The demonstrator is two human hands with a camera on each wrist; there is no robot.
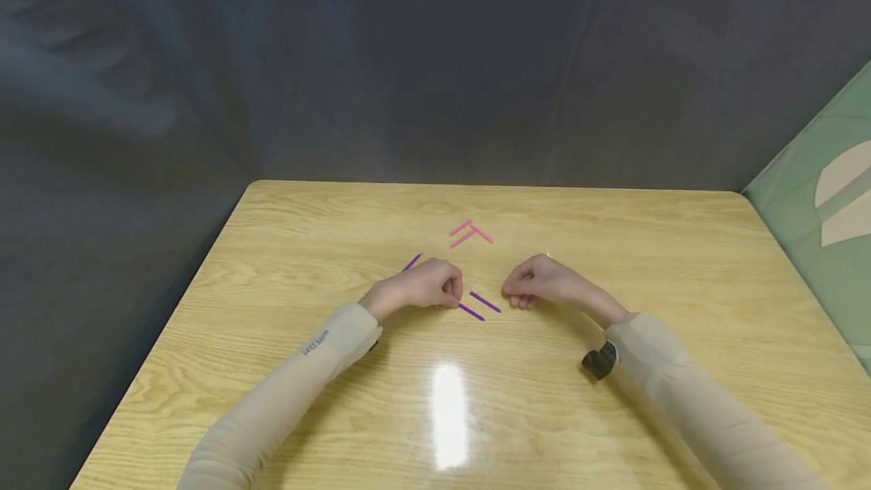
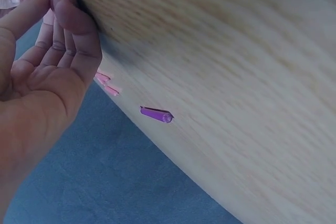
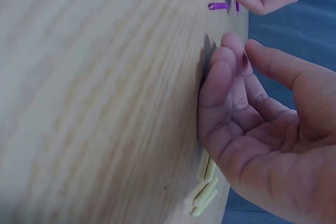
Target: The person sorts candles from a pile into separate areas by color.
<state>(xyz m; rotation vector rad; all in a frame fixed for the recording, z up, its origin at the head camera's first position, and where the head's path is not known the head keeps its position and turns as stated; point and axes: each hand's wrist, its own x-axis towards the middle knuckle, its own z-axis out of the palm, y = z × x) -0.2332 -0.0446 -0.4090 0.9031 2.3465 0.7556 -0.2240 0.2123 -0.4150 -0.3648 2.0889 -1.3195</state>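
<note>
My left hand pinches the near end of a slim purple stick between thumb and index finger, low over the table. A second purple stick lies beside it, roughly parallel, between the two hands. Part of a third purple stick shows behind the left hand; the left wrist view has it lying alone. My right hand hovers just right of the second stick, fingers loosely curled and thumb slightly apart, with nothing in its grasp. Pale yellow sticks lie below that hand in the right wrist view.
Three pink sticks lie farther back on the wooden table, two parallel and one slanting the other way. A dark curtain hangs behind the table. A green patterned panel stands at the right.
</note>
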